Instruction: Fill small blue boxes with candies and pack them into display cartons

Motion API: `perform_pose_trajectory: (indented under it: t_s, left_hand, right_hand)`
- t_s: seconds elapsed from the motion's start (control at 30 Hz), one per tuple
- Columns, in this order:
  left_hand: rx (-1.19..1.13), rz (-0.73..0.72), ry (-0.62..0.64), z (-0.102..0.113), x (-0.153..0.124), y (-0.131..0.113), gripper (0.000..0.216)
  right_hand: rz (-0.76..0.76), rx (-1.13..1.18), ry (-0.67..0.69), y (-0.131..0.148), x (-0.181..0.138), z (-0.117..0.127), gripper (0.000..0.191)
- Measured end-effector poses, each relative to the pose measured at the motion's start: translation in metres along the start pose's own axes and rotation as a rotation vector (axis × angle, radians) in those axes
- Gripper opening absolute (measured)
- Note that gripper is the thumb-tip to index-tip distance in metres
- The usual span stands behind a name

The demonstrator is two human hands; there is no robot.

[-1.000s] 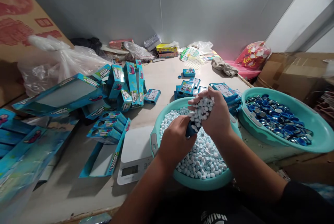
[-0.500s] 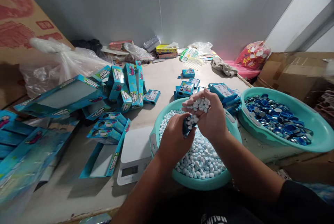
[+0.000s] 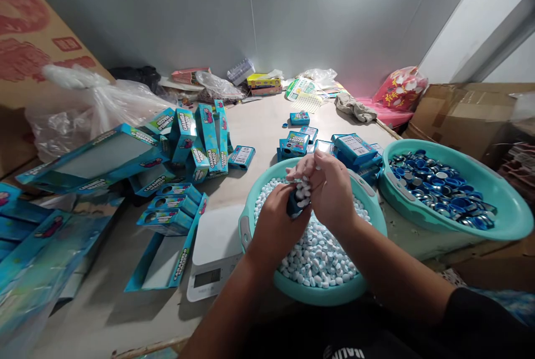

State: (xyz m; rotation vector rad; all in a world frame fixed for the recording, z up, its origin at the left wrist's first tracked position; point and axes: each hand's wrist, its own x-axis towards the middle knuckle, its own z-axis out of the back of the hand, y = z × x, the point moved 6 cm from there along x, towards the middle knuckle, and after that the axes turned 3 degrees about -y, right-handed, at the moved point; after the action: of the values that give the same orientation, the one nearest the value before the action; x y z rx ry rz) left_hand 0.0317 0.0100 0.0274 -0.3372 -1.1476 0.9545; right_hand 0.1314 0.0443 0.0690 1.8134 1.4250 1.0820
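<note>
Above a turquoise basin full of small white candies, my two hands meet. My left hand is closed around a small dark blue container, its top toward my right palm; fingers hide most of it. Cupped beside it, my right hand bears against a cluster of white candies at the container's mouth. Some of these candies are blurred and partly covered by the fingers.
A white digital scale stands left of the basin. Another turquoise basin at right holds blue and silver caps. Blue printed boxes crowd the left, with an open tray in front. Flat blue packs lie behind the basin.
My right hand has turned and closed in over the container. Candies that lay open in its palm are now mostly at the container's mouth or out of sight.
</note>
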Motion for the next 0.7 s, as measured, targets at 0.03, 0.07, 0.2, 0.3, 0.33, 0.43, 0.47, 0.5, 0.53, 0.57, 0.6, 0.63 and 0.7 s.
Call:
perform_pose_trajectory:
  t_s: [0.03,0.07,0.2,0.3,0.33,0.43,0.47,0.5,0.53,0.57,0.6,0.63,0.7]
  left_hand:
    - [-0.005,0.002,0.001,0.000,0.000,0.000,0.030]
    - [-0.010,0.006,0.006,0.000,-0.001,0.000,0.031]
    - [0.003,0.051,0.032,0.003,-0.003,0.001,0.033]
    - [0.011,0.093,0.065,0.005,-0.005,0.003,0.036]
    - [0.013,0.096,0.073,0.005,-0.005,0.004,0.037]
    - [0.035,0.085,0.068,0.005,-0.006,0.005,0.039]
    - [0.046,0.082,0.067,0.005,-0.006,0.006,0.039]
    - [0.055,0.077,0.068,0.005,-0.006,0.006,0.039]
    - [0.062,0.069,0.069,0.004,-0.006,0.006,0.039]
    - [0.068,0.059,0.071,0.004,-0.006,0.005,0.039]
    - [0.073,0.047,0.076,0.004,-0.006,0.004,0.039]
    - [0.077,0.037,0.082,0.004,-0.006,0.003,0.039]
    - [0.083,0.026,0.084,0.004,-0.006,0.002,0.037]
  right_hand:
    - [0.019,-0.018,0.015,0.001,-0.001,-0.001,0.035]
    - [0.038,-0.040,0.027,0.002,-0.002,0.000,0.035]
    - [0.146,-0.298,0.151,0.018,-0.006,0.006,0.035]
    - [0.263,-0.714,0.259,0.033,-0.008,0.019,0.030]
    - [0.289,-0.855,0.262,0.035,-0.008,0.026,0.026]
    - [0.271,-1.170,0.253,0.032,-0.008,0.044,0.013]
    - [0.237,-1.229,0.260,0.028,-0.009,0.048,0.012]
    - [0.205,-1.264,0.267,0.024,-0.010,0.049,0.012]
    - [0.185,-1.284,0.272,0.020,-0.012,0.050,0.014]
    - [0.185,-1.297,0.270,0.019,-0.015,0.048,0.016]
    - [0.203,-1.310,0.264,0.018,-0.017,0.045,0.018]
    - [0.231,-1.326,0.259,0.019,-0.020,0.041,0.020]
    - [0.285,-1.346,0.267,0.020,-0.025,0.031,0.022]
